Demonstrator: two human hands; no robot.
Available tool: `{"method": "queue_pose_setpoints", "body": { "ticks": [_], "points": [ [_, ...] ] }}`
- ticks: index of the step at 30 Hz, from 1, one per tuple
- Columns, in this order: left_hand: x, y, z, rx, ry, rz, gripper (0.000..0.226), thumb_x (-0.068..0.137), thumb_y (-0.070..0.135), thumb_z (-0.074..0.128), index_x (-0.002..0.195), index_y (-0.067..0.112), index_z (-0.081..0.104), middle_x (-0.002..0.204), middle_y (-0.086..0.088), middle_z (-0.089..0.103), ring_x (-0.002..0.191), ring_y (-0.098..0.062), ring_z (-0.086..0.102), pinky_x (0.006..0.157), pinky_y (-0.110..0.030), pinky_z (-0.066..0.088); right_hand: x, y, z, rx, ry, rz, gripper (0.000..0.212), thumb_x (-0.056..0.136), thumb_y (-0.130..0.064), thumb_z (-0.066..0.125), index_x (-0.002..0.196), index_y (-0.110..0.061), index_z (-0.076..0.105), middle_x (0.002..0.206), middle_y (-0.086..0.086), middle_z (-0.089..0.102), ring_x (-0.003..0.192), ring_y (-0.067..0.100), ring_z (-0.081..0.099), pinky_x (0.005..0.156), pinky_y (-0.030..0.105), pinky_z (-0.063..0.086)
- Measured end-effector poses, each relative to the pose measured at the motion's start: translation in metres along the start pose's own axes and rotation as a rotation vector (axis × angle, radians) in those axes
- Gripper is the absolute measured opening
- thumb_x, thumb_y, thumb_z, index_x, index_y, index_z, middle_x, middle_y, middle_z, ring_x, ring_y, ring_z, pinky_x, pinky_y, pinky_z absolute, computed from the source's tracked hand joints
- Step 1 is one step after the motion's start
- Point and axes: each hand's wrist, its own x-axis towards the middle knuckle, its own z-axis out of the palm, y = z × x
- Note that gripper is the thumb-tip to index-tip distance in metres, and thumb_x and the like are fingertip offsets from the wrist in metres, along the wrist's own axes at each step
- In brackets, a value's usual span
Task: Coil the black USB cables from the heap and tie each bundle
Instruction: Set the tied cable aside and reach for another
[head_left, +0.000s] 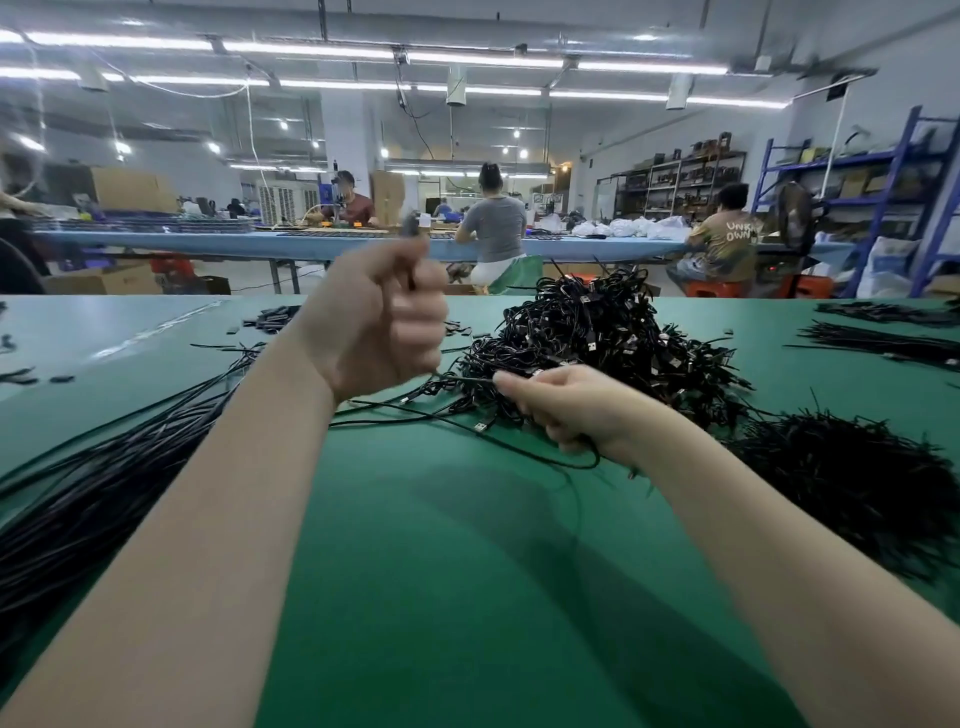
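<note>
Green table (415, 545); shirt (724, 244) reads "UNK OWN".

The left hand (382, 317) is smeared by motion, and the cable (411, 228) rising from its fist is blurred — its tip cannot be made out. The right hand (566, 405) curls over a strand, hiding where the fingers (519, 387) meet it. The loose cables (98, 483) on the left run off the picture's edge. The heap (608, 338) is too tangled to tell single cables apart — the table (467, 571) is cut off below.
</note>
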Motion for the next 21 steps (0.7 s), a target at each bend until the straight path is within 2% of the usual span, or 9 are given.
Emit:
{"method": "queue_pose_setpoints", "body": {
  "ticks": [2,4,7,9,12,15,18,19,21],
  "points": [
    [0.0,-0.009,0.004,0.413,-0.025,-0.236,0.05,0.096,0.037,0.04,0.065,0.014,0.073,0.054,0.001,0.062,0.045,-0.01,0.055,0.044,-0.018,0.043,-0.001,-0.009,-0.008,0.06,0.124,-0.077,0.041,0.087,-0.05,0.061,0.066,-0.016,0.052,0.049,-0.009,0.034,0.039,0.009,0.028,0.041,0.022,0.023],
    [0.006,-0.019,0.015,0.624,-0.002,-0.382,0.055,0.102,0.04,0.03,0.093,0.01,0.075,0.088,-0.007,0.075,0.074,-0.015,0.071,0.066,-0.023,0.055,-0.001,-0.023,-0.008,0.096,0.163,-0.177,0.036,0.094,-0.043,0.054,0.071,-0.016,0.06,0.044,-0.012,0.036,0.037,0.007,0.03,0.04,0.02,0.024],
    [0.023,-0.024,0.022,0.407,0.255,-0.152,0.048,0.104,0.039,0.03,0.099,0.008,0.065,0.1,-0.007,0.073,0.09,-0.016,0.07,0.09,-0.034,0.05,-0.002,-0.035,0.002,0.22,0.063,-0.261,0.032,0.1,-0.035,0.045,0.08,-0.019,0.063,0.045,-0.013,0.038,0.037,0.006,0.031,0.042,0.019,0.024],
    [0.026,-0.015,0.017,0.136,0.36,0.095,0.047,0.105,0.036,0.029,0.107,0.006,0.065,0.101,-0.007,0.072,0.093,-0.019,0.068,0.087,-0.031,0.052,-0.002,-0.03,0.009,0.341,-0.16,-0.226,0.029,0.101,-0.035,0.044,0.088,-0.019,0.063,0.053,-0.009,0.038,0.044,0.009,0.033,0.048,0.022,0.026],
    [0.01,0.004,0.008,-0.266,0.12,0.261,0.036,0.096,0.032,0.043,0.092,0.013,0.073,0.082,0.002,0.073,0.076,-0.012,0.069,0.064,-0.022,0.055,-0.002,-0.009,0.013,0.252,-0.313,-0.094,0.033,0.099,-0.039,0.046,0.083,-0.018,0.066,0.061,-0.005,0.035,0.051,0.012,0.033,0.055,0.027,0.03],
    [-0.004,0.007,0.002,0.082,-0.015,0.09,0.03,0.088,0.03,0.053,0.066,0.02,0.071,0.054,0.008,0.056,0.048,-0.008,0.053,0.048,-0.019,0.044,-0.001,0.0,0.006,-0.026,0.002,-0.058,0.04,0.091,-0.05,0.054,0.072,-0.015,0.055,0.06,-0.003,0.036,0.048,0.012,0.032,0.05,0.025,0.029],
    [0.005,-0.013,0.009,0.653,-0.071,-0.346,0.046,0.097,0.039,0.04,0.083,0.015,0.076,0.066,0.001,0.068,0.05,-0.009,0.058,0.044,-0.017,0.04,0.001,-0.011,-0.006,-0.083,0.261,-0.18,0.042,0.09,-0.052,0.055,0.068,-0.016,0.056,0.055,-0.004,0.041,0.046,0.011,0.033,0.046,0.025,0.03],
    [0.011,-0.02,0.014,0.684,-0.032,-0.393,0.048,0.101,0.039,0.033,0.093,0.015,0.074,0.075,-0.001,0.073,0.057,-0.009,0.064,0.045,-0.016,0.043,0.002,-0.018,-0.006,-0.056,0.295,-0.233,0.04,0.092,-0.049,0.053,0.069,-0.017,0.058,0.052,-0.007,0.042,0.044,0.011,0.034,0.045,0.025,0.03],
    [0.021,-0.028,0.022,0.488,0.15,-0.27,0.043,0.104,0.037,0.032,0.098,0.013,0.067,0.081,-0.002,0.075,0.067,-0.011,0.069,0.05,-0.017,0.052,0.002,-0.029,0.0,0.046,0.269,-0.303,0.035,0.099,-0.039,0.047,0.075,-0.018,0.061,0.047,-0.012,0.041,0.041,0.009,0.034,0.043,0.023,0.029]
  ]
}}
